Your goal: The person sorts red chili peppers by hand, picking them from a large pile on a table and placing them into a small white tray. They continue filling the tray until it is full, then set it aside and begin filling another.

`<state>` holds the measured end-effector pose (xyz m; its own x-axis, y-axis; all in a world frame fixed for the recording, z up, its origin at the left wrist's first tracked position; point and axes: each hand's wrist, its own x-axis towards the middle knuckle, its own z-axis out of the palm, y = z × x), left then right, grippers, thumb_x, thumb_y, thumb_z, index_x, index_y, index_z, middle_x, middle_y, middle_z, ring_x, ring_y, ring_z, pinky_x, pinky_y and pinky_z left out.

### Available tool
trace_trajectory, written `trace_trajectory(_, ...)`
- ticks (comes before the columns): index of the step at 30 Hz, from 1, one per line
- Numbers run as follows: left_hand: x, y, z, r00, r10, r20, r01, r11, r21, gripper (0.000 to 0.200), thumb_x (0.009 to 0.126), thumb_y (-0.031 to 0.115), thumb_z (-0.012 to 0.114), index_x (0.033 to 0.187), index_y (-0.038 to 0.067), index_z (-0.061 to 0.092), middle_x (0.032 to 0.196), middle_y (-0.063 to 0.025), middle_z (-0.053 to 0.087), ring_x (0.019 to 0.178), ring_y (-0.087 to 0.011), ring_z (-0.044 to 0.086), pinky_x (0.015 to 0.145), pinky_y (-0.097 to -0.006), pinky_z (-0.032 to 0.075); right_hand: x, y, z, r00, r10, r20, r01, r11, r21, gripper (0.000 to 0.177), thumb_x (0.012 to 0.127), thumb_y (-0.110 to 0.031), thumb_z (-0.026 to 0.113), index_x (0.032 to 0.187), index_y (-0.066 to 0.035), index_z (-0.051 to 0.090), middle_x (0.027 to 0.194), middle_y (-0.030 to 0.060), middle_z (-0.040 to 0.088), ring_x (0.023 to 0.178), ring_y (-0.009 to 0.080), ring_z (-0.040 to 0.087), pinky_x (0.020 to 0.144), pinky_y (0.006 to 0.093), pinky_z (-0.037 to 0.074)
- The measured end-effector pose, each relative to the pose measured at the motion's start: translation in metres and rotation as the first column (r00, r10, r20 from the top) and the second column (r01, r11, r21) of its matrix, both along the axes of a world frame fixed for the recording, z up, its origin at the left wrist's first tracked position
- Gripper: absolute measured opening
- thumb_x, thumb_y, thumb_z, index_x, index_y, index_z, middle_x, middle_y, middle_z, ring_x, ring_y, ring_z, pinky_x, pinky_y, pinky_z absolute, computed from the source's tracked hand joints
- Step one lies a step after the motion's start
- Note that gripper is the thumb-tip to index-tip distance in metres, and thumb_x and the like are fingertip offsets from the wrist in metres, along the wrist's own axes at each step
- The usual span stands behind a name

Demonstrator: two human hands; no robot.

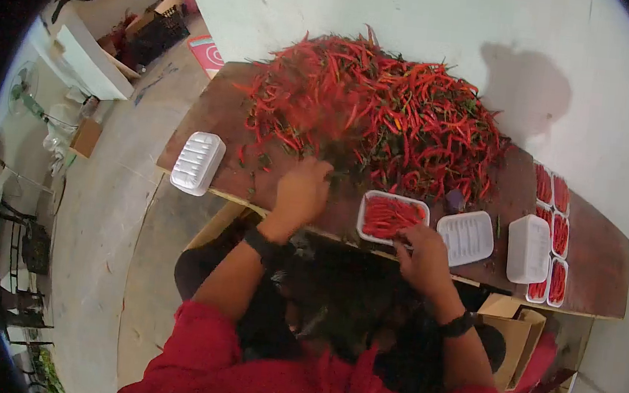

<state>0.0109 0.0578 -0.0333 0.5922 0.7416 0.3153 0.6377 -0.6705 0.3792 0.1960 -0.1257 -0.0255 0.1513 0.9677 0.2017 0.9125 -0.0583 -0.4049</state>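
One green-bladed fan (25,90) stands way off to the far left, past the bare concrete floor (103,229). Moving right, a ridged white tray (197,162) sits tilted-looking at the left end of my brown desk (589,257). Next come my left fingers (321,170), just at the near edge of a huge heap of red chilies (428,116); they're curled in, but honestly I can't tell if they're pinching anything. The heap sprawls across the back of the desk toward the wall (407,16), green stems mixed in, part of it blurry.

Right of that, near the front edge, is a white foam tray (392,219) with red chilies lying in it. My right fingers (418,240) are bent at its near right corner, and whether they've got hold of a chili or the rim, can't say. Just beside it lies another ridged tray (465,238), then what looks like a stack of trays (529,250), and finally two columns of chili-filled trays (561,235) by the right end.
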Motion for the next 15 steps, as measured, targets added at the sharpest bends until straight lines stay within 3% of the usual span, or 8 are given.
trace_trajectory(2, -0.002, -0.015, 0.005, 0.997, -0.035, 0.073, 0.035, 0.999, 0.01, 0.023, 0.075, 0.012, 0.064, 0.095, 0.005, 0.057, 0.093, -0.0153, 0.058, 0.085, -0.036, 0.058, 0.072, -0.0447, 0.048, -0.011, -0.002, -0.006, 0.955, -0.017, -0.297, 0.037, 0.998, 0.06, 0.017, 0.077, -0.01, 0.064, 0.093, -0.004, 0.064, 0.087, 0.0135, 0.064, 0.08, 0.026, 0.062, 0.068, 0.034, 0.047)
trace_trajectory(3, -0.003, -0.024, 0.005, 0.983, -0.131, 0.13, 0.135, 0.991, -0.026, 0.021, 0.075, 0.012, 0.063, 0.094, 0.005, 0.058, 0.093, -0.0149, 0.058, 0.085, -0.0358, 0.058, 0.072, -0.044, 0.048, -0.014, -0.001, -0.011, 0.957, -0.003, -0.291, 0.024, 0.997, 0.07, 0.017, 0.077, -0.01, 0.064, 0.093, -0.004, 0.064, 0.087, 0.0135, 0.064, 0.08, 0.026, 0.062, 0.068, 0.034, 0.047)
trace_trajectory(5, -0.005, -0.048, 0.004, 0.933, -0.271, 0.236, 0.308, 0.942, -0.134, 0.024, 0.075, 0.009, 0.061, 0.097, 0.004, 0.056, 0.092, -0.0159, 0.056, 0.087, -0.0364, 0.056, 0.074, -0.0436, 0.046, -0.022, 0.004, -0.02, 0.86, 0.011, -0.51, 0.018, 0.998, 0.052, 0.017, 0.079, -0.01, 0.065, 0.093, -0.001, 0.063, 0.084, 0.0098, 0.065, 0.076, 0.0168, 0.063, 0.066, 0.0279, 0.047)
trace_trajectory(6, -0.006, -0.062, 0.004, 0.904, -0.316, 0.289, 0.382, 0.9, -0.21, 0.028, 0.074, 0.007, 0.059, 0.101, 0.003, 0.053, 0.093, -0.0173, 0.054, 0.088, -0.0372, 0.054, 0.076, -0.044, 0.045, -0.027, 0.006, -0.021, 0.86, 0.024, -0.51, 0.004, 0.998, 0.055, 0.017, 0.079, -0.01, 0.065, 0.093, -0.001, 0.063, 0.084, 0.0098, 0.065, 0.076, 0.0168, 0.063, 0.066, 0.0279, 0.047)
trace_trajectory(8, -0.01, -0.085, 0.007, 0.885, -0.362, 0.294, 0.429, 0.878, -0.21, 0.03, 0.073, 0.006, 0.059, 0.102, 0.002, 0.052, 0.094, -0.0178, 0.053, 0.088, -0.0373, 0.054, 0.076, -0.0438, 0.045, -0.036, 0.008, -0.021, 0.594, -0.083, -0.8, -0.037, 0.991, -0.13, 0.016, 0.08, -0.012, 0.064, 0.091, 0.0, 0.063, 0.08, 0.0045, 0.064, 0.074, 0.0097, 0.059, 0.065, 0.0252, 0.046)
trace_trajectory(9, -0.012, -0.091, 0.008, 0.856, -0.42, 0.3, 0.488, 0.848, -0.207, 0.032, 0.073, 0.004, 0.06, 0.103, 0.002, 0.051, 0.096, -0.0183, 0.053, 0.089, -0.0374, 0.054, 0.076, -0.0435, 0.045, -0.038, 0.008, -0.018, 0.598, -0.073, -0.798, -0.046, 0.991, -0.125, 0.016, 0.08, -0.012, 0.064, 0.091, 0.0, 0.063, 0.08, 0.0045, 0.064, 0.074, 0.0097, 0.059, 0.065, 0.0252, 0.046)
trace_trajectory(15, -0.025, -0.095, 0.005, 0.861, -0.406, 0.306, 0.485, 0.837, -0.253, 0.03, 0.073, 0.003, 0.059, 0.102, 0.002, 0.051, 0.096, -0.0184, 0.055, 0.092, -0.0372, 0.054, 0.076, -0.0432, 0.045, -0.046, 0.005, -0.011, 0.716, -0.022, -0.698, -0.114, 0.982, -0.148, 0.015, 0.082, -0.013, 0.061, 0.088, 0.0, 0.062, 0.078, 0.0009, 0.062, 0.07, 0.007, 0.054, 0.063, 0.0222, 0.043)
